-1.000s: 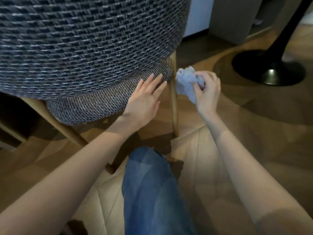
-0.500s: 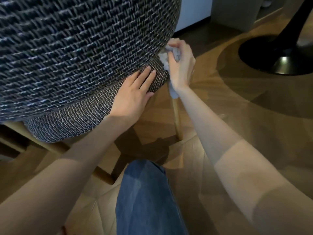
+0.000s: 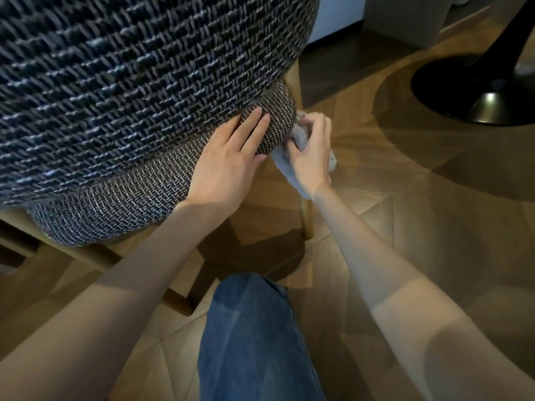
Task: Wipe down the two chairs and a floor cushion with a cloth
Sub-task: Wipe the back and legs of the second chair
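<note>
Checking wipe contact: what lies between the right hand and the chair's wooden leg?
In the head view, the crumpled cloth: the right hand grips it against the leg, just below the seat corner.

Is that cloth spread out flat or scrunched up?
Scrunched up: the cloth is wadded inside the right hand, fingers curled round it, with crumpled ends poking out beside the chair leg.

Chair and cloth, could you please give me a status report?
Left hand flat on seat edge. Right hand grips cloth at chair leg. No obstruction seen.
</note>
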Available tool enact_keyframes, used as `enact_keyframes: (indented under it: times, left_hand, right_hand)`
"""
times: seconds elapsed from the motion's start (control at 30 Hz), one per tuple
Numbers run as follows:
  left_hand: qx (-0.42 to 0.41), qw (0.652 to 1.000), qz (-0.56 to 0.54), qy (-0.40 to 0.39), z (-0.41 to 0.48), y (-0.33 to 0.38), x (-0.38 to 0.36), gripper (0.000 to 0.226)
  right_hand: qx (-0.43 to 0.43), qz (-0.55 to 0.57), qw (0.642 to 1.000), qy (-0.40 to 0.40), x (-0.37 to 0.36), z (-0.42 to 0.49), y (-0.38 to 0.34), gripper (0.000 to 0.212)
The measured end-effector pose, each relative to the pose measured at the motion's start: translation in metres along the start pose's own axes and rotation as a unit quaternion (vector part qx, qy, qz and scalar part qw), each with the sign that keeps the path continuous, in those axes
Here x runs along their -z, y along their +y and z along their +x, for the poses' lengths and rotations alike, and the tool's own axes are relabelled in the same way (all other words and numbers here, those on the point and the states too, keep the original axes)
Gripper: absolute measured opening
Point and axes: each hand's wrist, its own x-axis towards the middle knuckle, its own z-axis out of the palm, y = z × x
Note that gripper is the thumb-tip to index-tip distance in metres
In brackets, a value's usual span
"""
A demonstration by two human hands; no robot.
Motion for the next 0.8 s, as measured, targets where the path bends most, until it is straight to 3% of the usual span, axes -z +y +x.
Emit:
enact_keyframes:
  times: [0.17,0.23,0.37,0.47,0.57,0.67,0.8]
  left_hand:
    - [0.001,1.000,-0.015,0.011,0.000,-0.001,-0.001,0.054]
    - [0.005,1.000,-0.019,0.009,-0.001,-0.001,-0.002,0.055]
    - [0.009,1.000,-0.016,0.009,-0.002,-0.002,-0.005,0.056]
    - [0.008,1.000,-0.009,0.007,-0.001,-0.002,-0.006,0.056]
    - [0.012,1.000,0.002,0.011,-0.001,-0.002,-0.009,0.057]
    - [0.008,1.000,0.008,0.020,-0.002,-0.003,-0.011,0.057]
    - [0.005,0.999,-0.008,0.034,-0.002,-0.003,-0.011,0.056]
  right_hand:
    - [-0.036,-0.054,0.998,-0.014,-0.006,-0.019,0.023,0.033]
    - [-0.097,0.001,0.995,-0.034,-0.013,-0.028,0.034,0.026]
    - [-0.193,-0.061,0.978,-0.056,-0.010,-0.051,0.060,0.020]
    - [-0.292,-0.050,0.949,-0.110,-0.005,-0.070,0.074,0.025]
    - [-0.347,-0.025,0.933,-0.094,-0.006,-0.074,0.075,0.049]
    - [-0.218,-0.024,0.975,-0.032,-0.006,-0.049,0.052,0.033]
    - [-0.095,-0.013,0.995,0.003,-0.011,-0.008,0.017,0.005]
